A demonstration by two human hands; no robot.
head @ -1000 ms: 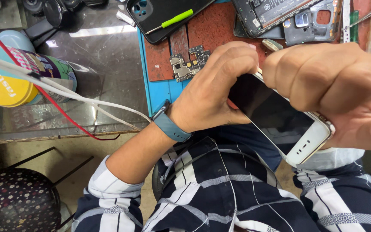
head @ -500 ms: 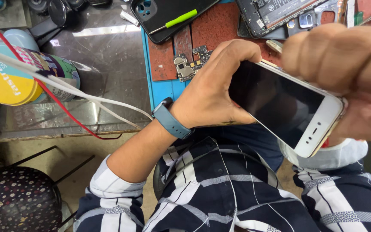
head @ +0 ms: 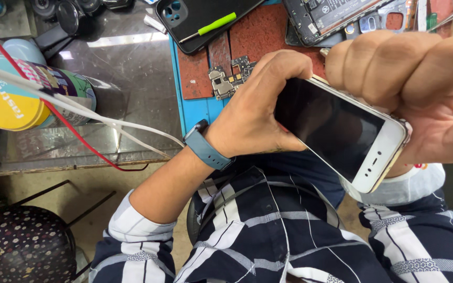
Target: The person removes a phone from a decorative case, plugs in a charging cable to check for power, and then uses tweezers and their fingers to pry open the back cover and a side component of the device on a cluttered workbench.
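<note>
A white smartphone (head: 342,136) with a dark screen is held over my lap, screen up and tilted. My left hand (head: 255,112) grips its left end, with a blue wristband on the wrist. My right hand (head: 420,89) wraps around its right end from above and behind, fingers curled over the top edge. The phone's back side is hidden.
A blue work mat (head: 195,107) with red pads carries a small circuit board (head: 226,78), a black phone back cover (head: 205,18) with a green tool and an opened phone (head: 331,15). A colourful can (head: 22,91), white and red cables (head: 95,126) and a dotted stool (head: 22,246) lie left.
The phone has tilted so more of its screen and white end show. My right hand has shifted up and right around it; my left hand keeps its grip.
</note>
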